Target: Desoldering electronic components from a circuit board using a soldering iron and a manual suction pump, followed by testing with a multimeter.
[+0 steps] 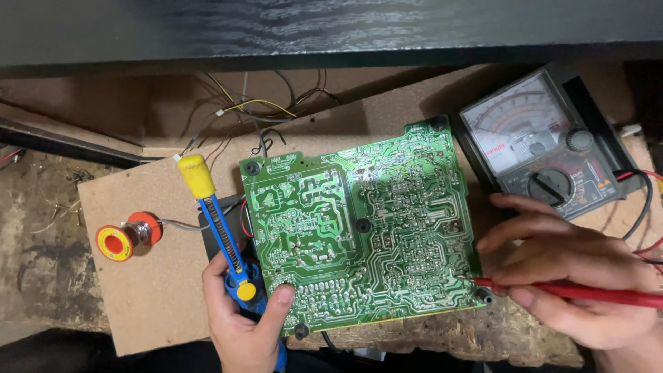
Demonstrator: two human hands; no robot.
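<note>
A green circuit board (359,228) lies solder side up on a chipboard sheet (152,276). My left hand (242,321) grips a blue desoldering pump (221,235) with a yellow plunger knob, held upright beside the board's left edge; its thumb rests on the board's lower left corner. My right hand (566,276) holds a red meter probe (587,293) like a pen, with the tip touching the board's lower right corner. An analogue multimeter (545,148) sits just above that hand.
A red and yellow solder spool (124,238) rests on the chipboard at left. Loose wires (255,114) run behind the board. Red and black meter leads (646,207) trail at right. A dark shelf edge (331,41) spans the top.
</note>
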